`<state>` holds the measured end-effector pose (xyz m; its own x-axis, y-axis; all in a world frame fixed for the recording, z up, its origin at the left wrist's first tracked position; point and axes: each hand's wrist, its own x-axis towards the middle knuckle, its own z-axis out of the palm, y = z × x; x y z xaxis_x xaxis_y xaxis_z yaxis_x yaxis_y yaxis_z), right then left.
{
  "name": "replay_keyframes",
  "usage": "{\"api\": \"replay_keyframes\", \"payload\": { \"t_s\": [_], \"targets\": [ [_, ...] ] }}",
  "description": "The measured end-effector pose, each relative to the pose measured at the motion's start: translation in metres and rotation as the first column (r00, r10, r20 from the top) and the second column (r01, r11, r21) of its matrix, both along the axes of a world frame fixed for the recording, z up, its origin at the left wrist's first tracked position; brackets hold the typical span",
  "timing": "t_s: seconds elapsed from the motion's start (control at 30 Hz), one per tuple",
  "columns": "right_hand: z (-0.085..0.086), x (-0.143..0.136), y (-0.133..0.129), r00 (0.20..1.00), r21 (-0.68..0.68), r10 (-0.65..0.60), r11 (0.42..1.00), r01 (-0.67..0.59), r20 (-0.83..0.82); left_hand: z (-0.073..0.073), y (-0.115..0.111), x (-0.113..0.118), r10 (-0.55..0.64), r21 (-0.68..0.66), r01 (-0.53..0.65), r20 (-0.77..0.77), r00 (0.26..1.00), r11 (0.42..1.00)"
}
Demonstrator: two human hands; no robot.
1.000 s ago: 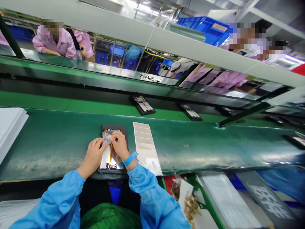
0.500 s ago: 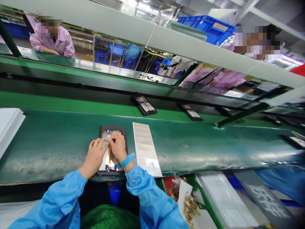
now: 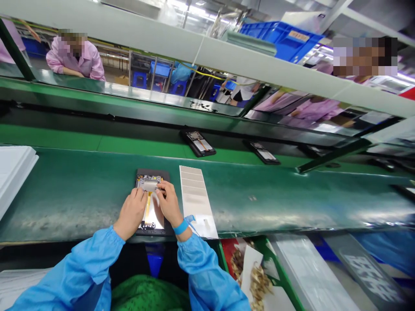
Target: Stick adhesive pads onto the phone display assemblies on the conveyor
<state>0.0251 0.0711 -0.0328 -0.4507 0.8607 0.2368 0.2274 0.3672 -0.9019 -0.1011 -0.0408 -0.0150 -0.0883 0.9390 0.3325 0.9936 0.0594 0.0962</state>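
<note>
An opened tablet-like device (image 3: 155,211) lies on the green bench, showing its circuit board, an orange flex strip and a silvery battery area. My left hand (image 3: 131,211) rests on its left side, fingertips at the lower edge of the board. My right hand (image 3: 169,201) is over the right side, thumb and fingers bent near the board's right edge; whether something small is between them cannot be made out. A blue band circles my right wrist. Just right of the device lies a pale sheet (image 3: 196,196) divided into strips.
More opened devices (image 3: 201,144) lie on the green strip behind the bench (image 3: 275,194). White trays (image 3: 14,172) are stacked at the left. A green bin (image 3: 275,268) with scraps stands below the front edge. A person in pink (image 3: 78,56) sits opposite.
My right hand has moved right, away from the board's middle and from my left hand, uncovering a grey patch there. My left fingertips have shifted slightly left.
</note>
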Motion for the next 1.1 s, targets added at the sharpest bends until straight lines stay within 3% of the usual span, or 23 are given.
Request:
{"api": "replay_keyframes", "payload": {
  "t_s": [0.27,0.5,0.73,0.97,1.1],
  "targets": [
    [0.0,0.0,-0.005,0.996,0.117,0.052,0.991,-0.06,0.072,-0.01,-0.005,-0.003,-0.03,0.021,0.03,-0.03,0.999,0.999],
    [-0.007,-0.004,0.0,0.995,0.133,0.065,0.988,-0.075,0.082,-0.003,-0.001,-0.003,-0.017,-0.055,0.008,-0.165,0.986,0.998],
    [-0.009,-0.004,0.001,0.994,0.165,0.053,0.984,-0.069,0.097,0.007,0.01,0.001,0.051,-0.18,-0.068,-0.094,0.994,0.981],
    [0.006,0.007,-0.008,0.987,0.388,0.052,0.915,-0.107,0.149,0.024,0.019,0.005,0.108,-0.235,-0.121,-0.067,0.992,0.965],
    [0.007,0.01,0.001,0.981,0.495,0.099,0.852,-0.169,0.165,0.031,0.034,-0.019,0.095,-0.196,-0.11,-0.084,0.992,0.974]
  ]
}}
